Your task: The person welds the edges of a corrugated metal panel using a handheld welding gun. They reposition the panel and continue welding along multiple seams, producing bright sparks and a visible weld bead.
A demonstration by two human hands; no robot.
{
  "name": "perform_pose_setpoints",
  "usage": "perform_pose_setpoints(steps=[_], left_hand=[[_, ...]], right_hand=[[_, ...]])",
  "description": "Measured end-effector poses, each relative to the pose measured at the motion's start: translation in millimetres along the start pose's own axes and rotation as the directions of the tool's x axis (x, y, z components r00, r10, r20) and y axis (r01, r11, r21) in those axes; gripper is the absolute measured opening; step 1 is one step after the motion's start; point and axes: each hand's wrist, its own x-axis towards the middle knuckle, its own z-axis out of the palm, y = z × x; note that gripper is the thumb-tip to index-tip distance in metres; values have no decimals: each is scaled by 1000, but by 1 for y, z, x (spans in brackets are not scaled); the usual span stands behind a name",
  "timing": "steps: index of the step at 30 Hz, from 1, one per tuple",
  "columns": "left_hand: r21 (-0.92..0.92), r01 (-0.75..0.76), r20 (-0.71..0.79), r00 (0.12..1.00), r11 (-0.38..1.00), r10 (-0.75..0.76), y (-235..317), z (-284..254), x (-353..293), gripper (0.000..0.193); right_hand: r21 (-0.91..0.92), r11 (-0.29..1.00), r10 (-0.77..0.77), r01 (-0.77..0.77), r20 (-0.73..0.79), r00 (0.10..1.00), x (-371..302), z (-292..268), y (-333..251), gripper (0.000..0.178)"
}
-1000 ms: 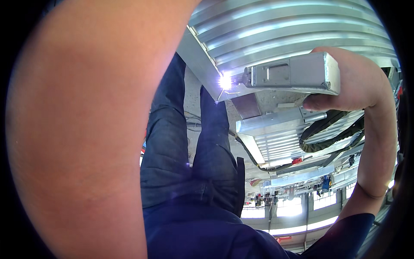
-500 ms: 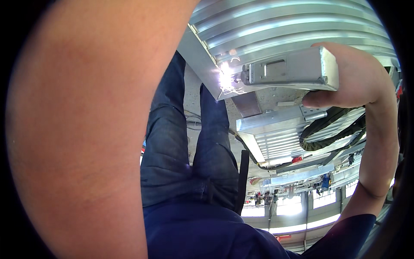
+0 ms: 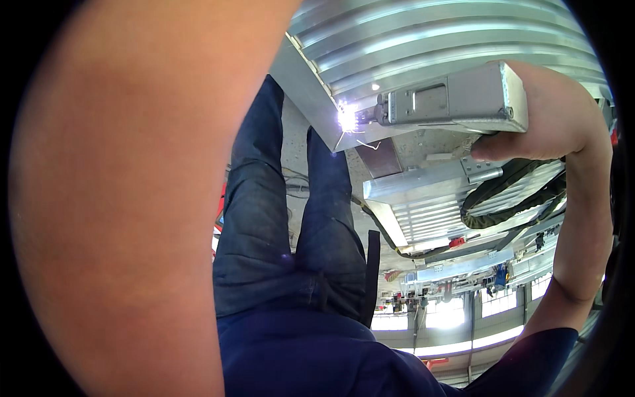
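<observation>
My right hand (image 3: 559, 109) is closed around a boxy silver-grey welding gun (image 3: 473, 100). The gun's narrow nozzle points left, and a bright white-violet flash with thin sparks (image 3: 346, 118) burns at its tip. That flash sits along the edge of a ribbed silver metal panel (image 3: 436, 36), near the corner of its flat border strip (image 3: 311, 92). My left forearm (image 3: 126, 218) fills the left side of the picture. The left hand itself lies beyond the picture's edge.
Below the gun lies another ribbed metal panel (image 3: 433, 202), with a dark sleeved cable (image 3: 483, 218) looped over it. My legs in dark trousers (image 3: 258, 198) stand close to the work. Further off are a cluttered bench area (image 3: 463, 271) and bright windows (image 3: 444, 313).
The welding gun and my right hand have shifted slightly right and up. The flash at the nozzle is smaller, and the spark trails have changed shape.
</observation>
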Motion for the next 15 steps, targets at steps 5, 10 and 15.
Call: perform_pose_setpoints(steps=[5,10,15], left_hand=[[-62,-38,5,999,997,38,-7,4,5,81],[-62,-21,29,999,998,23,-8,-2,-1,81],[-59,-30,23,999,998,31,-3,-2,3,80]], right_hand=[[-33,985,-172,170,-67,983,-23,-5,22,65],[272,960,-64,73,-41,997,-21,-4,42,70],[301,950,-106,83,62,992,-16,-1,28,70]])
